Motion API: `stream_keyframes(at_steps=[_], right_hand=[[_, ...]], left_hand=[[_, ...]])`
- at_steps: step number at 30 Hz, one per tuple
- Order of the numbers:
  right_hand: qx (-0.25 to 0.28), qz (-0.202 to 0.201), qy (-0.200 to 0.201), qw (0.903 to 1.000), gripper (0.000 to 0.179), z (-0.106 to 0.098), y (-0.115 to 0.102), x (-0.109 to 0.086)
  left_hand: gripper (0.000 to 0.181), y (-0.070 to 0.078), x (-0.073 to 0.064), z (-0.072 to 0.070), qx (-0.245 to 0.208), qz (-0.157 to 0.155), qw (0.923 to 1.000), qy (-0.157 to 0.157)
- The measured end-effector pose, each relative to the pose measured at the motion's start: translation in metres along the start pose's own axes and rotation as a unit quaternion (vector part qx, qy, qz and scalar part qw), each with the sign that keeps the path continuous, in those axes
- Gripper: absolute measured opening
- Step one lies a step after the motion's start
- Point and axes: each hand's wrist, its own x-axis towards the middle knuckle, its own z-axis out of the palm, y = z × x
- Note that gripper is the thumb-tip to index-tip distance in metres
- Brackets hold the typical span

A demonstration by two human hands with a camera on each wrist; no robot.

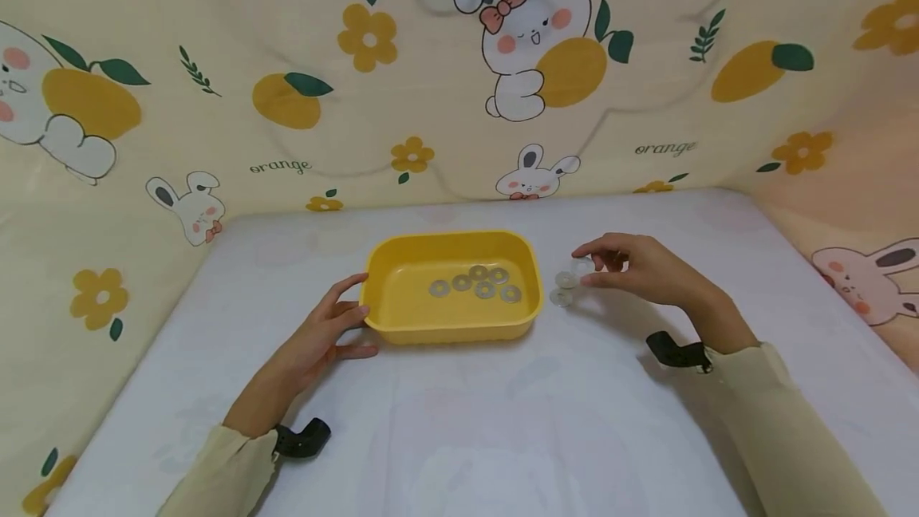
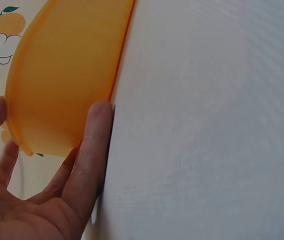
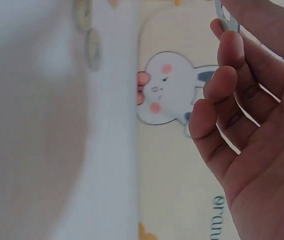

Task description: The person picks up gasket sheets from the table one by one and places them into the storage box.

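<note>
Head view: the right hand (image 1: pixel 640 268) pinched one washer (image 1: pixel 585 265) between thumb and fingertips, clear of the table (image 1: pixel 488 421); two loose washers (image 1: pixel 565 280) lay on the table just to the left of the pinch and a little nearer the person; whether those two touched could not be told; the yellow tray (image 1: pixel 452 333) lay farther left, its long axis running left to right, so that one short end faced the pinch across the loose pair; six flat washers (image 1: pixel 485 290) lay inside, mostly toward that end; the left hand (image 1: pixel 318 344), fingers spread, touched the tray's opposite end; of the two hands, the right was nearer every washer.
</note>
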Motion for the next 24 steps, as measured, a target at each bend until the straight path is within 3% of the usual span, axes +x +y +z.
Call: stream_keyframes(at_steps=[9, 15, 24], right_hand=[[0.005, -0.044, 0.024, 0.9987, 0.035, -0.005, -0.025, 0.012], [0.042, -0.047, 0.022, 0.9978, 0.034, 0.004, -0.051, 0.030], [0.078, -0.093, 0.002, 0.9926, 0.035, 0.022, -0.083, 0.058]], left_hand=[[0.062, -0.001, -0.001, -0.002, -0.004, 0.002, 1.0000, -0.002], [0.062, -0.001, -0.001, -0.002, -0.006, 0.001, 1.0000, -0.001], [0.064, -0.001, -0.001, -0.003, -0.009, 0.003, 0.9999, -0.006]])
